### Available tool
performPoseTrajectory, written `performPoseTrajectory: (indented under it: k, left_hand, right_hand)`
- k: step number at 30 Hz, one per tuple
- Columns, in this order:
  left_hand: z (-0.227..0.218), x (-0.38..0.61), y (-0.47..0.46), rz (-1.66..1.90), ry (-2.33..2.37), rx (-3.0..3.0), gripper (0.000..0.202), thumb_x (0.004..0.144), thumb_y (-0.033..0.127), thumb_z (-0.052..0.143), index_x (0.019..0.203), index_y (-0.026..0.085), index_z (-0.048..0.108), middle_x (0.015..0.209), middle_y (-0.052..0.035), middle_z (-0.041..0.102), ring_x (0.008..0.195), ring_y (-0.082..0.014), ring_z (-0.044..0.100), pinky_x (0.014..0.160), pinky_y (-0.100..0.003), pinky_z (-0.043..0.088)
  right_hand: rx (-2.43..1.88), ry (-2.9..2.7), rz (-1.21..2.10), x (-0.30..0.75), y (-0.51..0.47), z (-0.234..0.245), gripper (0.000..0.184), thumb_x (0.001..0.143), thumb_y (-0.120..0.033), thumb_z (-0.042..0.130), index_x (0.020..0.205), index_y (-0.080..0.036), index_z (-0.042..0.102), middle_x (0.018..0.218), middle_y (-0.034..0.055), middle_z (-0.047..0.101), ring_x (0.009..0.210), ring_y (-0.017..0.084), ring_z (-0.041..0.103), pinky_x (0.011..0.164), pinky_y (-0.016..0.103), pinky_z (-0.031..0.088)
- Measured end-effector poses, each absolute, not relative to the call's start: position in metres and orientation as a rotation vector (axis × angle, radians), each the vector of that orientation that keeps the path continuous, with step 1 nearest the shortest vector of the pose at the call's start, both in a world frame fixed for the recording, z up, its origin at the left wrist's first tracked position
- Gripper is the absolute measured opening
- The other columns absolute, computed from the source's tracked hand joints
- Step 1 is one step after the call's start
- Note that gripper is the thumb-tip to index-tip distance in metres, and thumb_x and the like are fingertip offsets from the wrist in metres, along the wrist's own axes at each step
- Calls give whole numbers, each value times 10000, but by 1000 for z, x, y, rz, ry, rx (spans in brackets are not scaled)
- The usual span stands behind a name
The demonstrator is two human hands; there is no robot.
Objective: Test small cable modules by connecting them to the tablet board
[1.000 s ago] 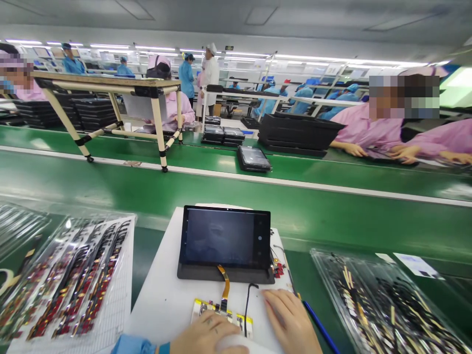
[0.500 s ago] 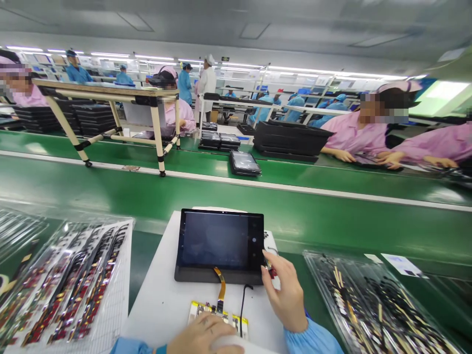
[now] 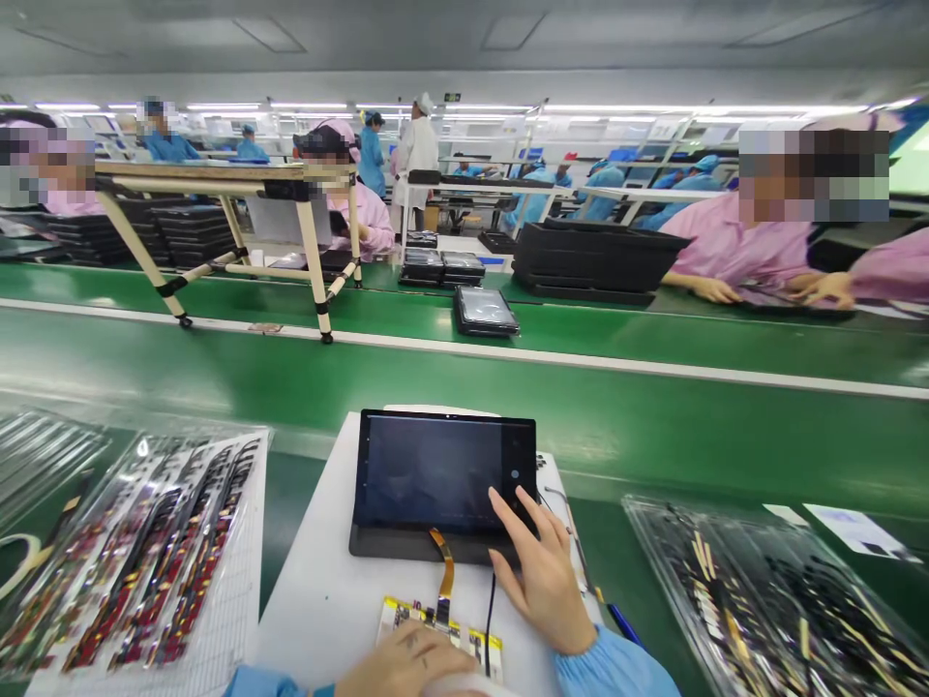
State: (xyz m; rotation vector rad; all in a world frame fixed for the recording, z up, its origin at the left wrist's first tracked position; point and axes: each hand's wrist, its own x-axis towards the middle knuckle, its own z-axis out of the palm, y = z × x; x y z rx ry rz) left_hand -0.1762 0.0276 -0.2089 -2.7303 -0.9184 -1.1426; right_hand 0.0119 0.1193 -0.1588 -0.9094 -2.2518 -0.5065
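A tablet screen (image 3: 428,469), lit with a dark camera-like display, leans on a black stand on a white board (image 3: 305,620). From its lower edge an orange flex cable (image 3: 444,561) runs down to a circuit board (image 3: 392,612) with yellow edging. My left hand (image 3: 410,663) lies over that circuit board, fingers bent together on it and partly hidden; something whitish and blurred shows beside them. Fingers spread, my right hand (image 3: 544,581) is at the screen's lower right, fingertips over the glass; I cannot tell whether they touch. A black cable (image 3: 490,620) passes between the hands.
On the left, a clear tray (image 3: 166,542) holds rows of red and black parts; on the right, another tray (image 3: 769,590) holds cables. A blue pen (image 3: 624,624) lies by my right sleeve. Beyond the green belt (image 3: 653,431) are stacked black trays (image 3: 595,257) and co-workers.
My right hand has moved from beside the screen's right edge to in front of its lower right part, with fingers spreading. My left hand stays on the circuit board. The view has shifted slightly.
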Motion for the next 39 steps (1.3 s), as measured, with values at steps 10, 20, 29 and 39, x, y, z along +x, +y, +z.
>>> performPoseTrajectory:
  k: [10,20,29,39]
  left_hand:
    - [-226,-179,25,-1024,-911,-2794,180,879,374,555,1027,279,592,924,45,650,831,-96,573,773,-206,419]
    - [-218,-179,28,-1109,-858,-2754,143,911,336,512,1003,260,592,900,57,655,830,-73,588,751,-191,401]
    - [-208,-177,26,-1110,-918,-2742,100,884,284,548,975,257,579,906,45,645,779,-82,578,774,-204,405]
    - [-209,-177,25,-1042,-919,-2749,124,886,301,545,999,255,564,901,33,638,774,-90,575,757,-211,422]
  right_hand:
    - [-941,-2016,-522,17,117,-153,516,895,-164,383,1393,-188,252,1032,64,595,1037,231,495,829,337,372]
    - [-969,-1942,-470,22,118,-165,514,879,-139,412,1376,-183,290,1023,75,596,979,230,514,796,340,386]
    - [-950,-1960,-454,22,120,-165,472,877,-118,402,1340,-194,347,976,55,609,956,213,526,790,331,401]
    - [-924,-1974,-414,22,121,-164,412,868,-113,422,1271,-194,420,946,49,617,940,207,542,772,336,429]
